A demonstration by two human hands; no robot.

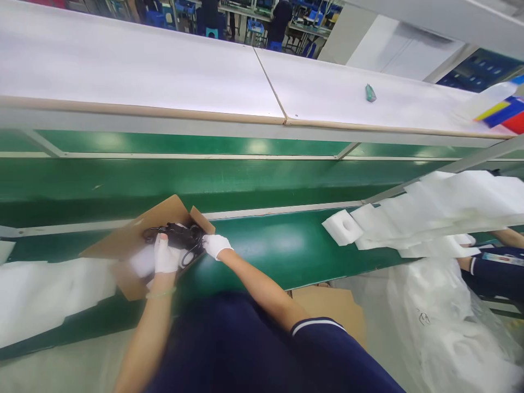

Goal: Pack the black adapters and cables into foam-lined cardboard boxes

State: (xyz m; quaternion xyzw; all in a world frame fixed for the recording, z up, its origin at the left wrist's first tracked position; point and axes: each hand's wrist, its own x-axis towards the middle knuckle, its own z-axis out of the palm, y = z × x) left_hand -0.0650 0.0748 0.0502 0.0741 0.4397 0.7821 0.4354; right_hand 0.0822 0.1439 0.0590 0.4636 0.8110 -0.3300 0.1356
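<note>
An open cardboard box [164, 204] sits tilted on the green work surface, with white foam [143, 261] inside it. Over the box is a black device with a cable [180, 236], its exact kind unclear. My left hand [166, 257], in a white glove with a bare thumb tip, is closed on the device from the near side. The cable loops [197, 237] bunch at the device's right end. My right hand [216, 246], also gloved, is closed at these loops by the box's right flap; its fingertips are partly hidden.
White foam sheets [53, 295] lie to the left. More foam pieces [442, 204] are stacked at the right, near a co-worker's arm [510, 237]. A clear bag of foam [458, 327] stands below. A white shelf [164, 65] runs above, holding a small green object [370, 93].
</note>
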